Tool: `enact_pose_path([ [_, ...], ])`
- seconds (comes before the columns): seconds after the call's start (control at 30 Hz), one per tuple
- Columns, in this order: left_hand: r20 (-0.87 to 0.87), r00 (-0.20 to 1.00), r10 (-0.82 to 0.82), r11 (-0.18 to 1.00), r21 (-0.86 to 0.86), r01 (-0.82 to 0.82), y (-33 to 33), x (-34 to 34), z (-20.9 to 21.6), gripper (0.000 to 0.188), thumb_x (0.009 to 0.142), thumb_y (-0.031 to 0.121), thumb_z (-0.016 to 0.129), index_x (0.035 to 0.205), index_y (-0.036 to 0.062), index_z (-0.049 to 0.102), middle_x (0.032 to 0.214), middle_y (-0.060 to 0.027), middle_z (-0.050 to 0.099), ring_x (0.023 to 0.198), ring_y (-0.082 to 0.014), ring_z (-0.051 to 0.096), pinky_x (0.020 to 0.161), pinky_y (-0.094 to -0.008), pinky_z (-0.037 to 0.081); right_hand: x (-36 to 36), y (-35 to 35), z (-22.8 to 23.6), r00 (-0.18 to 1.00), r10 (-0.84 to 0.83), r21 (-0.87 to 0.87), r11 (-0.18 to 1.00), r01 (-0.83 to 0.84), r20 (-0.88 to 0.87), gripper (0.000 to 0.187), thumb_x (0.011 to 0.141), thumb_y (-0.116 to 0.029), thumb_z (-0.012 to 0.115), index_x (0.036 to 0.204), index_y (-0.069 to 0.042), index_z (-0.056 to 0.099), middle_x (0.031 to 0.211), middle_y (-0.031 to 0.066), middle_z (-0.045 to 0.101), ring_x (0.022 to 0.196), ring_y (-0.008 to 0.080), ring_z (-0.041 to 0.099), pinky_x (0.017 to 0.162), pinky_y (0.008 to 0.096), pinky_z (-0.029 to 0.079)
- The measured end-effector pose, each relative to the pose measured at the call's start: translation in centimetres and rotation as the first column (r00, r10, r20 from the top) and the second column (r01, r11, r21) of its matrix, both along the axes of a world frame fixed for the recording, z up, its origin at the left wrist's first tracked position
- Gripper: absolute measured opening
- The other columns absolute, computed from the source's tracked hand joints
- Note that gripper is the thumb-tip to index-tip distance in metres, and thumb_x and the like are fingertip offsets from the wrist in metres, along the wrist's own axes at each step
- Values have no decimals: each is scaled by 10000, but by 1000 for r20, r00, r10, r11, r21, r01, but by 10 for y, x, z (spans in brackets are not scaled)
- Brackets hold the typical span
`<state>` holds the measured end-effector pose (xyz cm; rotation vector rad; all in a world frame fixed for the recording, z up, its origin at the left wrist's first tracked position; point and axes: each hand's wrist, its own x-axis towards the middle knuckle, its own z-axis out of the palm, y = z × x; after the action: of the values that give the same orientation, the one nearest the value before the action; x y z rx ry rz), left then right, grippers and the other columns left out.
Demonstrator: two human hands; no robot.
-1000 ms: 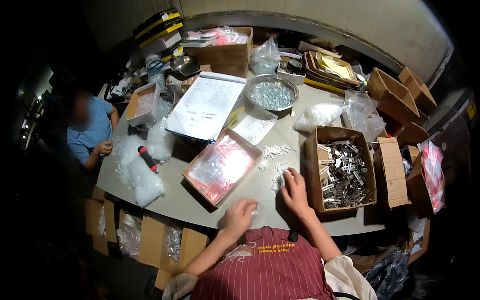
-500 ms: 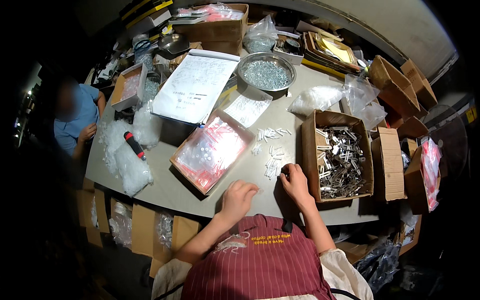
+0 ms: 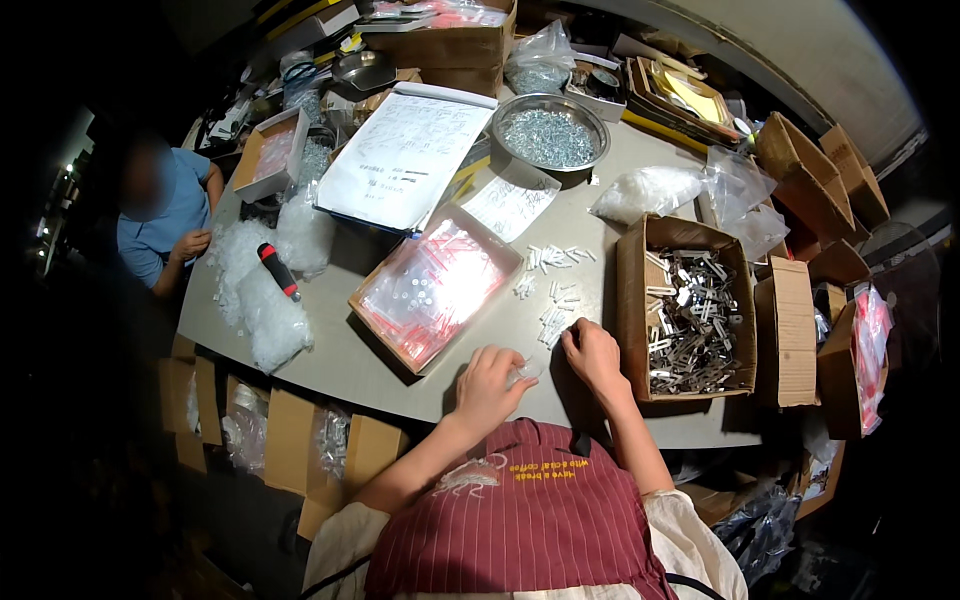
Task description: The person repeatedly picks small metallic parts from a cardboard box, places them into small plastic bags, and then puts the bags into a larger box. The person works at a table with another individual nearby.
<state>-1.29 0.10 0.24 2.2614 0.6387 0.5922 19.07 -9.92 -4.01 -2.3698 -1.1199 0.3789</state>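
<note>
Near the front edge of the table, my left hand (image 3: 487, 388) pinches a small clear plastic bag (image 3: 524, 371) between thumb and fingers. A little to its right, my right hand (image 3: 594, 357) is closed, with its fingertips at the near end of the loose small white pieces (image 3: 555, 322); whatever it may hold is hidden. Left of these pieces lies a shallow cardboard box (image 3: 385, 345) of clear bags with red markings, several small round pieces on top. Right of my right hand stands a deep cardboard box (image 3: 632, 330) filled with metal clips (image 3: 700, 325).
Farther back are a metal bowl (image 3: 500, 150) of small shiny parts, a clipboard with papers (image 3: 400, 160) and a loose sheet (image 3: 512, 205). Filled plastic bags (image 3: 275, 325) and a red-black screwdriver handle (image 3: 278, 272) lie left. A person in blue (image 3: 165, 215) sits at the far left.
My left hand has shifted right, closer to my right hand, and more of the clear bag shows in its fingers. My right hand stays beside the white pieces. The whole view has shifted slightly.
</note>
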Motion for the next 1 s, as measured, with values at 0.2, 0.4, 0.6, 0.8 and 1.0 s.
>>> enact_pose_path([
  [0.2,1,1000,9,1000,3,-9,0,0,2,308,788,218,816,981,73,625,943,-91,606,919,-322,594,771,-423,490,-13,-5,12,997,55,-66,996,-52,57,331,877,-303,689,884,23,631,875,265,680,849,450,672,744,529,534],
  [0.4,13,1000,-3,1000,19,2,1,-2,-6,318,783,200,819,1000,65,629,956,-106,612,923,-333,594,780,-431,489,-13,-24,6,978,196,-292,941,-168,68,377,806,-352,759,846,16,686,837,247,702,844,422,693,737,496,557],
  [0.6,35,999,-39,999,1,39,-1,-1,-7,315,785,183,811,1011,61,628,974,-121,609,941,-352,591,795,-443,490,-15,-35,-3,947,313,-390,866,-313,-66,330,811,-347,757,884,-27,722,854,203,716,833,390,703,719,466,564],
  [0.8,60,997,-38,998,48,35,-1,-3,-8,305,788,164,799,1025,63,636,985,-128,611,953,-360,593,805,-446,493,-26,-38,32,910,375,77,916,-393,178,217,836,-242,772,880,-48,686,777,124,658,681,320,657,617,422,518],
  [1.0,98,989,-111,993,-34,114,1,-3,-15,332,728,53,692,1058,53,652,1005,-128,620,962,-350,602,811,-431,504,-35,-25,85,849,463,293,800,-524,255,135,849,-110,738,975,-69,712,903,69,699,893,247,648,838,370,481],
])
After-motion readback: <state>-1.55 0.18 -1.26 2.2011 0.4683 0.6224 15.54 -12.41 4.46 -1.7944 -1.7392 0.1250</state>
